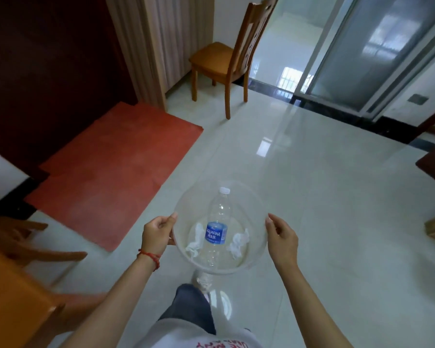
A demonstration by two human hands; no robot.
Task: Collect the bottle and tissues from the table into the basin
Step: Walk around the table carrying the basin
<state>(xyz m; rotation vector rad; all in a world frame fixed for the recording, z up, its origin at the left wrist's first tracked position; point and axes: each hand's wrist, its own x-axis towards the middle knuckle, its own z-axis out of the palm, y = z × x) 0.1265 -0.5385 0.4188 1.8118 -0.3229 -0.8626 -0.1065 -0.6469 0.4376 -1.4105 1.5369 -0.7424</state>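
Note:
I carry a clear plastic basin (186, 197) in front of me, above the tiled floor. My left hand (158, 232) grips its left rim and my right hand (283, 238) grips its right rim. Inside lies a clear water bottle (217, 222) with a blue label and white cap, the cap pointing away from me. A crumpled white tissue (195, 241) rests left of the bottle, and another tissue (239, 243) rests to its right.
A wooden chair (226, 59) stands ahead by the curtain. A red mat (116, 172) covers the floor at left. An orange wooden table corner (13, 297) is at lower left. Glass sliding doors (377, 54) are at upper right. My leg and shoe (201, 282) show below the basin.

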